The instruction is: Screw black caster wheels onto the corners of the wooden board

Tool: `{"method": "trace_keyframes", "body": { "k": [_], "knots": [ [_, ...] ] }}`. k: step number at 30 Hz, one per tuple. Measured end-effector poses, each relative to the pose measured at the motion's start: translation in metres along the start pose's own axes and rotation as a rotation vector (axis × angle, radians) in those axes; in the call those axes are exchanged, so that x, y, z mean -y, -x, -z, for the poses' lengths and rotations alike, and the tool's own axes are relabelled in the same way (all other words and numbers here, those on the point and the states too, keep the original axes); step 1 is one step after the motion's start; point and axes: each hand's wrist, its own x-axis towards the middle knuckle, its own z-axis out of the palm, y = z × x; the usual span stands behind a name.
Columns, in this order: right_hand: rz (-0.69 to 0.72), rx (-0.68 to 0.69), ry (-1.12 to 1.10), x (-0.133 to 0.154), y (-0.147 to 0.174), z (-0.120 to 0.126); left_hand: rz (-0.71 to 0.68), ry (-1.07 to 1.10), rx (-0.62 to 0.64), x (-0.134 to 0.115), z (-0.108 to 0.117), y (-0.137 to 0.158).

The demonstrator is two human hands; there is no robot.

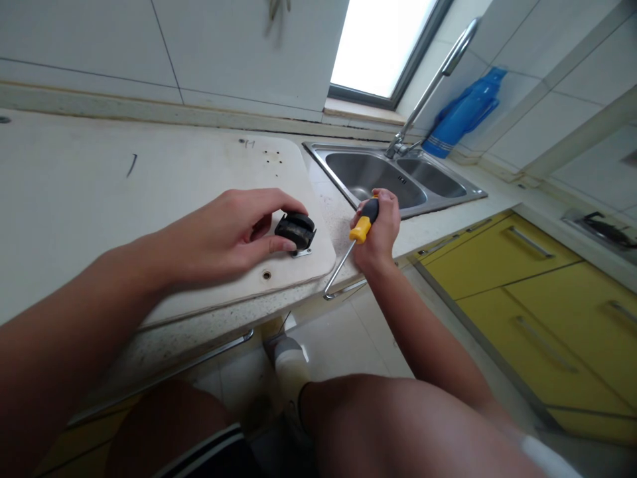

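Note:
My left hand (253,229) is closed around a black caster wheel (295,231), thumb on the near side and fingers over the top. The caster's metal plate rests near the rounded corner of a white board (199,172) lying on the counter. My right hand (379,232) grips the yellow and black handle of a screwdriver (365,221). Its metal shaft slants down past the counter's edge, apart from the caster. In the board, a hole (267,274) shows in front of the caster, and several small holes (273,157) lie behind it.
A double steel sink (375,174) with a tall faucet (438,79) is set in the counter at the right. Behind it stands a blue thermos (460,116). Yellow cabinets (547,299) run along the right. My bent legs (398,425) are below the counter edge.

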Motion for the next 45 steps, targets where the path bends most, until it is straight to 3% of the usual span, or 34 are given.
{"method": "trace_keyframes", "body": {
  "k": [5, 21, 25, 29, 45],
  "knots": [
    [-0.089, -0.03, -0.026, -0.0065, -0.0052, 0.0008, 0.012, -0.02, 0.002, -0.002, 0.0013, 0.0002],
    [-0.081, 0.011, -0.014, -0.0067, -0.0048, 0.0028, 0.018, 0.022, 0.032, -0.0019, 0.004, -0.001],
    [-0.086, 0.014, -0.015, -0.0064, -0.0046, 0.0024, -0.067, 0.027, -0.072, -0.0017, 0.0056, -0.0027],
    [-0.079, -0.005, -0.004, -0.0059, -0.0043, 0.0017, -0.046, -0.028, -0.152, -0.0007, 0.0058, -0.0031],
    [-0.103, 0.006, 0.031, -0.0011, -0.0003, 0.001, 0.018, 0.013, 0.028, 0.0038, -0.0038, -0.0021]
  ]
}}
